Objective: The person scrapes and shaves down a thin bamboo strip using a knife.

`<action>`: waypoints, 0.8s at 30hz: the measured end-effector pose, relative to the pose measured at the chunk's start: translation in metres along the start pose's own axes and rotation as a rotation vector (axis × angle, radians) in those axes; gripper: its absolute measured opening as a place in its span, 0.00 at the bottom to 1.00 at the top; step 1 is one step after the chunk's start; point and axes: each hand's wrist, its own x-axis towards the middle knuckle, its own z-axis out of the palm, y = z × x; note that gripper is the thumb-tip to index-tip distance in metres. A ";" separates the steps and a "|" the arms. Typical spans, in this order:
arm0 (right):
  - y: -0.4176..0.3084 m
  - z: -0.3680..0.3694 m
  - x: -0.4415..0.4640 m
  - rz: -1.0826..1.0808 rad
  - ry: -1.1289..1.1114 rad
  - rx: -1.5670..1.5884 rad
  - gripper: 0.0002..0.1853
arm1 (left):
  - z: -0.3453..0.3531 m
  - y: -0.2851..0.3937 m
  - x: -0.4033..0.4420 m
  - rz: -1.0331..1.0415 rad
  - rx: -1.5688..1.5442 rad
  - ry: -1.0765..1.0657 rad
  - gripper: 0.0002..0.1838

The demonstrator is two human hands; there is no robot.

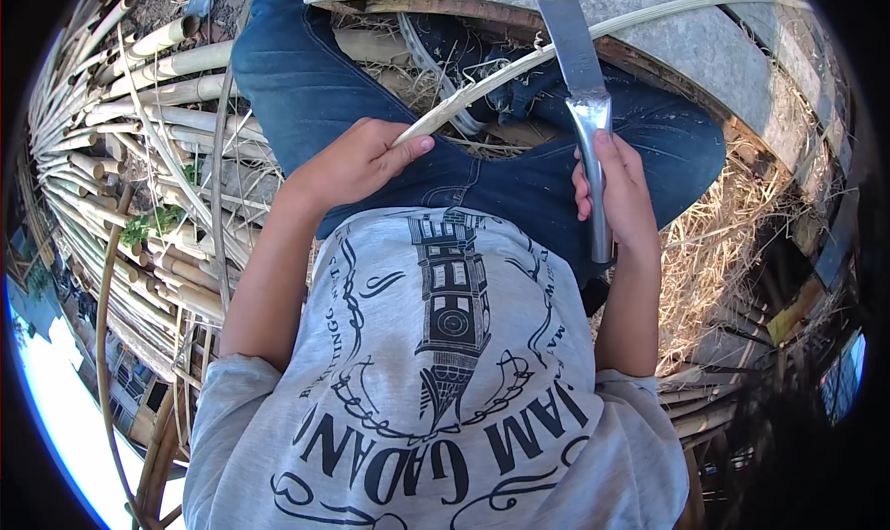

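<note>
My left hand [366, 164] is closed round the near end of a long pale bamboo strip [514, 70], thumb laid along it. The strip runs up and to the right across my lap and over a board, with curled shavings standing off its edge. In my right hand [619, 182] is a broad-bladed knife [577, 53] with a shiny metal handle, its blade pointing away from me. The blade lies across the strip in this view; whether it touches it I cannot tell. My fingers wrap the handle, thumb near the blade's neck.
A weathered grey board [677, 53] lies beyond my knees. Many cut bamboo poles [176, 90] are stacked on the left. Pale shavings [718, 252] cover the ground on the right. My legs in blue jeans [297, 85] are bent in front of me.
</note>
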 end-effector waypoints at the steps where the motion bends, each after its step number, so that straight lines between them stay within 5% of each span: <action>1: 0.001 -0.003 0.005 -0.028 0.067 0.081 0.21 | -0.001 0.000 -0.002 -0.007 0.008 0.000 0.26; 3: 0.007 0.013 0.005 -0.126 0.178 0.181 0.21 | 0.002 0.001 0.001 -0.002 0.036 0.012 0.26; 6: 0.005 0.026 -0.014 0.116 -0.167 -0.114 0.22 | 0.002 -0.009 0.001 0.007 0.092 0.003 0.27; 13: 0.015 0.022 0.001 -0.059 0.068 -0.061 0.22 | 0.004 -0.003 0.001 0.066 0.072 0.048 0.28; 16: 0.004 0.025 -0.010 0.103 -0.159 -0.163 0.21 | 0.002 -0.007 0.004 0.040 0.206 0.025 0.28; 19: -0.006 -0.002 0.000 0.038 -0.042 -0.134 0.20 | 0.003 -0.014 0.002 0.009 0.081 0.022 0.27; 21: 0.013 0.011 0.007 -0.082 0.190 0.192 0.20 | -0.001 -0.005 0.001 0.036 0.021 0.027 0.27; 24: 0.014 0.032 -0.012 0.070 -0.186 -0.153 0.21 | 0.003 -0.011 0.001 0.034 0.105 0.030 0.27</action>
